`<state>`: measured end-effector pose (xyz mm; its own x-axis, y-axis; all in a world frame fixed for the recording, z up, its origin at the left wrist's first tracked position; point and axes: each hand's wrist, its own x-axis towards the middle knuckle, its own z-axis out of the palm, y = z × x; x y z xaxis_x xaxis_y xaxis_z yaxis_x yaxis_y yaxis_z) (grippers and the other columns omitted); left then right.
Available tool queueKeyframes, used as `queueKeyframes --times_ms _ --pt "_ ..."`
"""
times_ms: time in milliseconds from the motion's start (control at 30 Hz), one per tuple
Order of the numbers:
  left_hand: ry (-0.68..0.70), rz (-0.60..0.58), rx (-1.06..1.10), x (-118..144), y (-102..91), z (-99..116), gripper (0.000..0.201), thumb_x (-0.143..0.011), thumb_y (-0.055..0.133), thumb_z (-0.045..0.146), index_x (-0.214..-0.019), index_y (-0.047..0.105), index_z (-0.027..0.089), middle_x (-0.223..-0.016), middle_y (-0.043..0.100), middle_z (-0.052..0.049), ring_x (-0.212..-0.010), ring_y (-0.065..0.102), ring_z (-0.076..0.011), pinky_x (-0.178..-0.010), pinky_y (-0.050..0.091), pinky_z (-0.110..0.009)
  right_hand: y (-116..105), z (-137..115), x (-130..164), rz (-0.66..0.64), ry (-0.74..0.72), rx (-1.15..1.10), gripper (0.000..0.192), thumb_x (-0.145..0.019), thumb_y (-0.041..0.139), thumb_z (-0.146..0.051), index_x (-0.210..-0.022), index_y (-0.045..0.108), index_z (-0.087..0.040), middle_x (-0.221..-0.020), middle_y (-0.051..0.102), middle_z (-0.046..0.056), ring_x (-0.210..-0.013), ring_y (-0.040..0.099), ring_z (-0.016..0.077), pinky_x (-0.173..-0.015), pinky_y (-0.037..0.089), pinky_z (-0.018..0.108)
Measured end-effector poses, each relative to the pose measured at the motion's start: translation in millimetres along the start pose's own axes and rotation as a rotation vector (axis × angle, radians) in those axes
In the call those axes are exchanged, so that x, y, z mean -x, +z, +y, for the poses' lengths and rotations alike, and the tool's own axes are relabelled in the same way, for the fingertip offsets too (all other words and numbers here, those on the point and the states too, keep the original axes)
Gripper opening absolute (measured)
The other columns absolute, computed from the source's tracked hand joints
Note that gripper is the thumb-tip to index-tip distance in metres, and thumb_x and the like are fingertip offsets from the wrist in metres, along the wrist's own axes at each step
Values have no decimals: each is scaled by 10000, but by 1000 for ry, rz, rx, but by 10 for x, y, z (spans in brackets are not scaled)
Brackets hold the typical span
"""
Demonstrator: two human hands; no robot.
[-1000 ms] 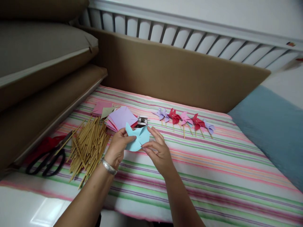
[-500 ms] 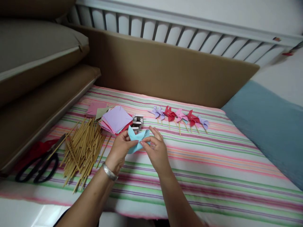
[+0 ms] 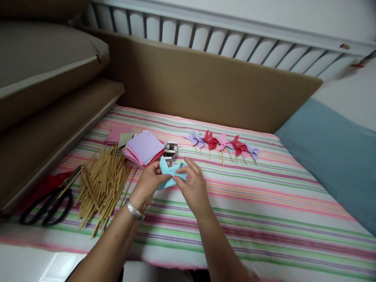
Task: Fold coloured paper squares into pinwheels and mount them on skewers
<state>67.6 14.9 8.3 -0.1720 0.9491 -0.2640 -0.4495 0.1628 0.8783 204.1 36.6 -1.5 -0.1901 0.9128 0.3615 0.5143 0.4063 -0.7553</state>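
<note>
striped cloth [image 3: 264, 203] across the frame, brown board [image 3: 211, 86] behind, left hand [image 3: 147, 185] and right hand [image 3: 192, 187] at centre, fingers pinched on blue paper [image 3: 169, 172], sticks [image 3: 101, 184] and scissors [image 3: 47, 203] at left, paper stack [image 3: 143, 147] just above, pinwheels [image 3: 223, 143] right of centre

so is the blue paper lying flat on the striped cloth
No, the blue paper is held up between the left hand and the right hand, above the striped cloth.
</note>
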Motion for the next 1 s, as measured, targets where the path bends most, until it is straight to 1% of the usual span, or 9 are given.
queueKeyframes --times_ms 67,133,267,333,433,567,700,833,1000 --pt "15 -23 -79 -5 -9 -13 351 -489 742 98 -816 621 136 -669 674 3 -584 596 -130 -598 440 -241 -68 -27 -15 -9 -22 18 370 -676 673 -206 -1040 614 -230 -1306 520 100 -1259 402 284 -1030 319 494" --pt "30 -106 -178 -10 -20 -40 326 -520 706 83 -827 611 136 -689 669 2 -615 600 -138 -612 441 -248 -154 -55 -28 -69 -19 32 564 -660 674 -176 -1202 531 -245 -1231 575 81 -1193 467 273 -1008 348 469" --pt "77 -289 -310 -24 -36 -132 347 -574 629 54 -905 599 154 -696 642 22 -664 603 -148 -642 442 -261 -269 -66 -24 -309 86 -27 618 -700 605 -127 -1283 464 -274 -937 661 14 -940 599 203 -884 443 374" --pt "121 -307 -353 -29 -36 -171 363 -579 611 45 -925 602 157 -708 635 20 -687 600 -150 -653 438 -260 -276 -54 -11 -383 114 -68 625 -708 576 -111 -1298 449 -272 -848 645 -5 -851 608 174 -819 466 325" --pt "167 -296 -409 -28 -29 -179 367 -578 609 40 -926 612 159 -738 631 9 -700 592 -151 -654 437 -257 -254 -35 -2 -404 141 -105 622 -696 561 -100 -1287 460 -267 -782 614 -23 -773 596 155 -750 468 289" --pt "198 -218 -409 -2 -10 -84 418 -576 658 61 -977 608 169 -760 624 6 -662 569 -128 -638 437 -249 -224 15 -32 -363 208 -223 606 -687 561 -119 -1274 462 -236 -719 587 -40 -682 571 138 -659 455 266" --pt "82 -126 -112 44 37 -4 492 -590 738 170 -1059 590 181 -758 640 3 -675 594 -136 -678 467 -277 -180 104 -83 -183 383 -470 662 -661 627 -208 -1286 413 -179 -730 606 -24 -648 573 152 -572 440 263" --pt "-49 -125 144 63 129 -104 382 -581 774 207 -939 652 154 -728 662 -10 -660 601 -124 -659 463 -250 -97 131 -92 -18 469 -695 680 -618 687 -229 -1245 432 -165 -727 630 -20 -622 576 145 -562 437 254" --pt "-78 -75 183 37 201 -251 241 -588 774 211 -799 717 109 -711 705 -48 -648 600 -114 -660 453 -218 1 60 -52 38 428 -782 647 -645 680 -206 -1247 441 -216 -716 638 -42 -614 577 130 -561 434 236"
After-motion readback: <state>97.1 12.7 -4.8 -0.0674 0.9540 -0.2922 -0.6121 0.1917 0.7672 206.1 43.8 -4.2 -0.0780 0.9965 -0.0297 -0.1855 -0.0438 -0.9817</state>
